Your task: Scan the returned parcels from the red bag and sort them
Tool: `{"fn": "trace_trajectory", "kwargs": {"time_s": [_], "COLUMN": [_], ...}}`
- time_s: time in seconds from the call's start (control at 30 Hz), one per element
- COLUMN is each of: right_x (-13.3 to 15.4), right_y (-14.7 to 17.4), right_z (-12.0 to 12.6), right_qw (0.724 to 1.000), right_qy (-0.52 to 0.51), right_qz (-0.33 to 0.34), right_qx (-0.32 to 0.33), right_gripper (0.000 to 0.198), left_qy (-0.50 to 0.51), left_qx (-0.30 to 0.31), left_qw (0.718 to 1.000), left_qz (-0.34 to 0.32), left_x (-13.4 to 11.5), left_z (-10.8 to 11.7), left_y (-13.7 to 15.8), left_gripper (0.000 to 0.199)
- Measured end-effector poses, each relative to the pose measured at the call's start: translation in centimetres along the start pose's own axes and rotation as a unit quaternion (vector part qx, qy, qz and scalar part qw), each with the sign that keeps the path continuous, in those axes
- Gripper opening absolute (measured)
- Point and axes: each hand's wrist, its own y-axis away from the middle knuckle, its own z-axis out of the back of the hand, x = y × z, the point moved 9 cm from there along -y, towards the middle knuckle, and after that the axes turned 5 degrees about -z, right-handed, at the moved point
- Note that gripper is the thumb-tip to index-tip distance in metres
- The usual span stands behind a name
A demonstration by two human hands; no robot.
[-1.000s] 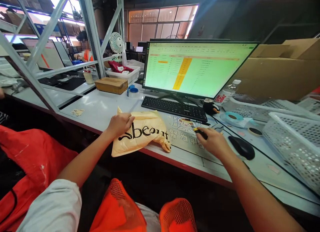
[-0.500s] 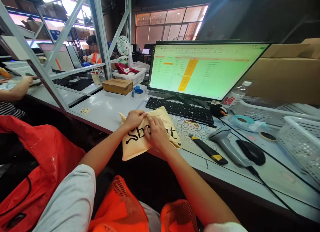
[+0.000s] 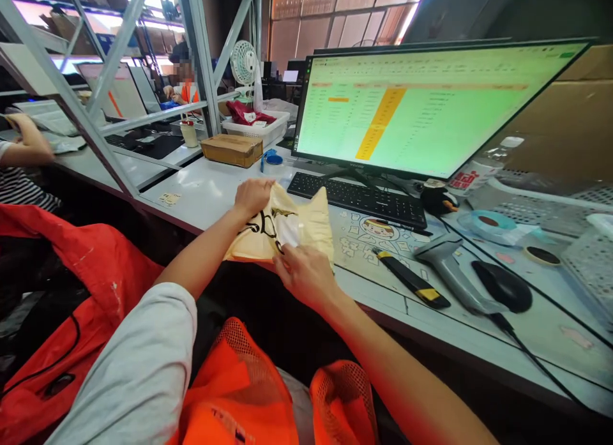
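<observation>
A cream plastic mailing bag [image 3: 313, 225] with black lettering lies at the front edge of the desk, partly over it. A gap shows in its upper side, with something whitish inside that I cannot make out. My left hand [image 3: 253, 197] is closed on the bag's upper left edge. Lower down, my right hand [image 3: 306, 272] pinches the side of the gap nearest me, its fingers bent around the plastic. Behind the bag lies a black keyboard [image 3: 359, 199].
Right of the bag lie a box cutter [image 3: 410, 279], a grey barcode scanner [image 3: 454, 276] and a black mouse [image 3: 502, 285]. A monitor [image 3: 431, 113] stands behind the keyboard. A cardboard box [image 3: 232, 150] and blue tape [image 3: 274, 158] sit further back. Other people work at left.
The bag has gone from closed and flat to gaping. My right hand has moved down towards me, pulling its side away from my left hand. The camera view has shifted slightly.
</observation>
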Motion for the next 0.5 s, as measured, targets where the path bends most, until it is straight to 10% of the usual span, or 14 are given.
{"fn": "trace_trajectory", "kwargs": {"time_s": [0.33, 0.5], "right_x": [2.5, -4.0], "right_y": [8.2, 6.1], "right_z": [3.2, 3.1], "right_qw": [0.975, 0.997], "right_qy": [-0.130, -0.046], "right_qz": [0.159, 0.020], "right_qx": [-0.080, -0.066], "right_gripper": [0.024, 0.021], "left_qy": [0.017, 0.072], "left_qx": [-0.058, -0.053], "left_qw": [0.982, 0.977], "left_qz": [0.178, 0.192], "left_x": [9.8, 7.9], "left_z": [-0.5, -1.1], "left_y": [-3.5, -1.9], "left_gripper": [0.053, 0.053]}}
